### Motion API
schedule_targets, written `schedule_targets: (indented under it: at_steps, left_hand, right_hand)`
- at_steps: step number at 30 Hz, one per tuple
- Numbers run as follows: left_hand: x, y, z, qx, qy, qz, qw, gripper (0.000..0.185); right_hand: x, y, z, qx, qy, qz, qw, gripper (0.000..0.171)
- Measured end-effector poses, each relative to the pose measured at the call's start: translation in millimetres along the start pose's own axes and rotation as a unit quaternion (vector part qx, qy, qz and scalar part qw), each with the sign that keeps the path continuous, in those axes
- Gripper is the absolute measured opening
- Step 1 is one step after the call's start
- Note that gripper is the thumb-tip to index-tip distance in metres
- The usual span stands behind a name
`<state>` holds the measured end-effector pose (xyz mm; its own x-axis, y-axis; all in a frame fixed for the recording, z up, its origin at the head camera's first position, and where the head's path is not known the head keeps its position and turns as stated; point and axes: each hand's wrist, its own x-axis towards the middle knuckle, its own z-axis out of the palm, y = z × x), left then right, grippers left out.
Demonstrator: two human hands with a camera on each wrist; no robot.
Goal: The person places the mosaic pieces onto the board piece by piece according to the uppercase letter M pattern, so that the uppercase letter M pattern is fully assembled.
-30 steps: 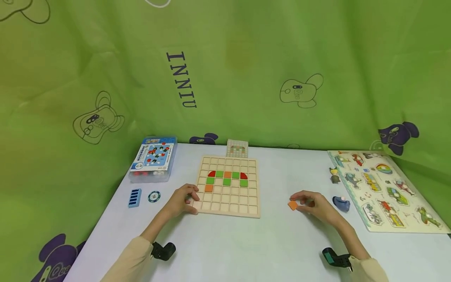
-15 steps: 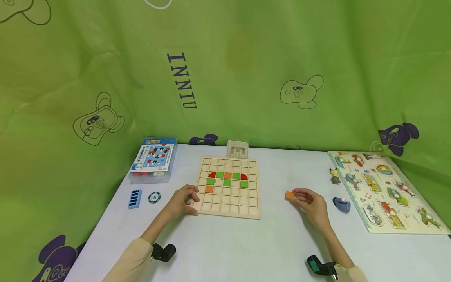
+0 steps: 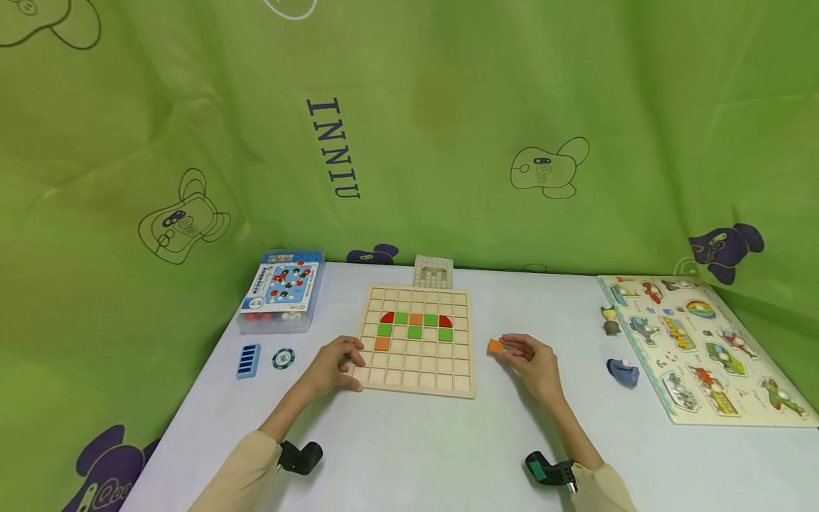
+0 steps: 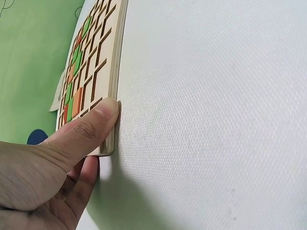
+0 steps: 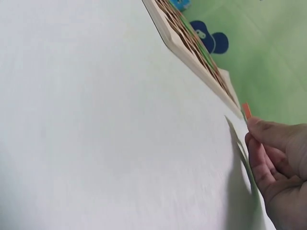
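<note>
Centre frame: my left hand (image 3: 333, 364) grips the wooden board (image 3: 417, 340) at its lower-left corner; right hand (image 3: 532, 358) pinches an orange tile (image 3: 495, 346) just right of it. I'd seat the tile flat, square to a cell.

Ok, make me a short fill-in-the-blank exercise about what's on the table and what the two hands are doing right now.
1. The right hand pinches a small ____ tile just right of the wooden grid board.
2. The left hand holds the board at its near ____ corner.
3. The two half-round tiles on the board are ____.
4. The animal peg puzzle lies at the table's ____ edge.

Missing words: orange; left; red; right
</note>
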<state>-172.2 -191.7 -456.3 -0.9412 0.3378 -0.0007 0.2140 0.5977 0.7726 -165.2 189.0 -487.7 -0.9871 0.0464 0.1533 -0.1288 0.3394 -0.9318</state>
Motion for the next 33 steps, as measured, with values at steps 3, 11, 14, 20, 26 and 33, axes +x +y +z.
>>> schedule_targets:
  at_steps: [3, 11, 14, 20, 26, 33]
  left_hand:
    - [1.3, -0.9, -0.6, -0.002, 0.000, 0.004, 1.0000, 0.031]
    - [2.6, -1.3, -1.4, -0.003, 0.000, 0.007, 1.0000, 0.031]
    - [2.9, -1.8, -1.2, -0.001, -0.001, 0.010, 0.9999, 0.031]
    - [3.8, -1.3, -1.1, 0.001, -0.001, 0.011, 0.9999, 0.031]
    - [2.8, 0.7, -1.3, 0.003, -0.004, -0.003, 1.0000, 0.031]
    - [2.2, 1.4, -3.9, 0.001, -0.013, 0.016, 0.9998, 0.030]
  right_hand:
    - [4.4, -3.3, 12.4, -0.001, -0.005, 0.001, 1.000, 0.031]
    - [11.5, -16.8, 43.5, 0.007, -0.030, -0.013, 0.999, 0.030]
    - [13.8, -20.9, 52.0, -0.004, -0.042, -0.027, 0.999, 0.030]
    - [17.2, -28.0, 61.9, -0.063, -0.071, -0.061, 0.994, 0.032]
    - [17.1, -30.6, 66.6, -0.067, -0.085, -0.075, 0.991, 0.034]
    - [17.1, -31.8, 62.1, -0.053, -0.088, -0.074, 0.992, 0.035]
